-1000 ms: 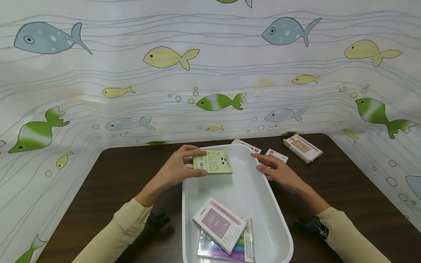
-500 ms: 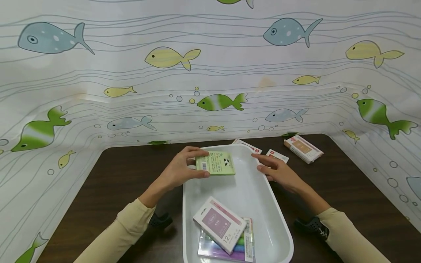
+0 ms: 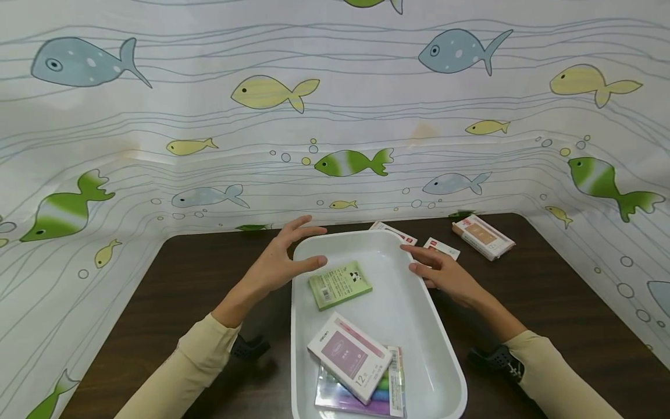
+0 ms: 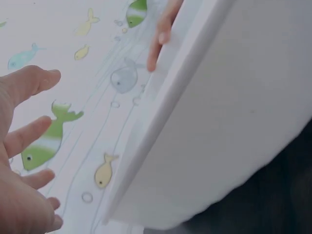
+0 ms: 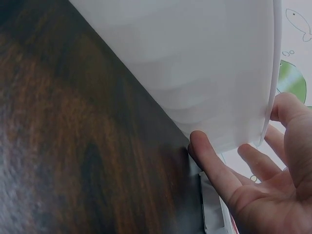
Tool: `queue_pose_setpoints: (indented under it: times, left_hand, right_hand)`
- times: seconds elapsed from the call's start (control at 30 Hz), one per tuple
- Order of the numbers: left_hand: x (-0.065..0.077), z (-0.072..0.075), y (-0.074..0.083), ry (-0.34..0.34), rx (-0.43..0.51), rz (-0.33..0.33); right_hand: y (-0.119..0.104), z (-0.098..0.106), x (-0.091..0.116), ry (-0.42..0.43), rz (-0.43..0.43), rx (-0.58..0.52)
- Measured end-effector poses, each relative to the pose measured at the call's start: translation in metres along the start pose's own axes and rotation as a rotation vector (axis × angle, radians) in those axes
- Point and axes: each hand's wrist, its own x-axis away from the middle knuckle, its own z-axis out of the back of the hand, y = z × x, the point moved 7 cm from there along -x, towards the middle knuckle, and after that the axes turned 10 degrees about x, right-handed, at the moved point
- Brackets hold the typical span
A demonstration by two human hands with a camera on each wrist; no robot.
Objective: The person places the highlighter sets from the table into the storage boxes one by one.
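Okay, the green box (image 3: 340,285) lies in the tray (image 3: 410,331), just right of the left hand (image 3: 274,259), long axis slanting across. That hand's nearer, fingers spread, holding nothing; right hand (image 3: 445,276) touches the tray's edge, can't tell if it's gripping.

A pale green, panda-printed pack (image 3: 340,284) lies flat and slantwise toward the far left inside a deep, round-cornered white tray (image 3: 405,308).
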Motion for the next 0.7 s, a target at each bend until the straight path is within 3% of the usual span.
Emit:
queue_pose_setpoints:
  times: [0.27, 0.47, 0.7]
  left_hand:
    - [-0.001, 0.012, -0.019, 0.024, 0.009, 0.035]
    - [-0.004, 0.024, -0.055, 0.079, 0.161, 0.141]
    - [-0.01, 0.033, -0.09, 0.059, 0.393, 0.204]
  right_hand:
    - [0.001, -0.002, 0.0, -0.004, 0.007, -0.005]
    - [0.001, -0.002, 0.0, 0.0, 0.009, 0.01]
    - [0.002, -0.001, -0.001, 0.006, -0.002, 0.007]
